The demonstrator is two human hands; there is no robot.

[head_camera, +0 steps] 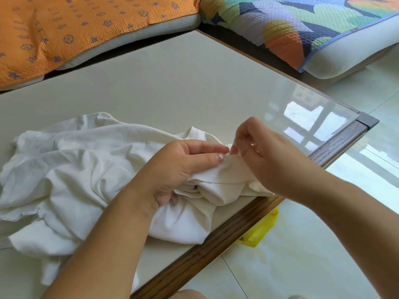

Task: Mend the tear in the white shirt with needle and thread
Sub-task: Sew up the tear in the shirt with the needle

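Observation:
A crumpled white shirt [71, 173] lies on the near part of the table [164, 89], bunched toward the right edge. My left hand [183, 167] grips a fold of the shirt, thumb on top and fingers stretched along the cloth. My right hand [265, 156] hovers just to the right of that fold, its fingertips pinched together at the cloth near my left thumb. The needle and thread are too small to make out, and the tear is hidden in the folds.
The table has a glass top with a dark wooden rim [216, 242]. A yellow object [261, 229] lies on the tiled floor under the rim. An orange cushion [64, 33] and a multicoloured cushion [302, 24] border the table at the back.

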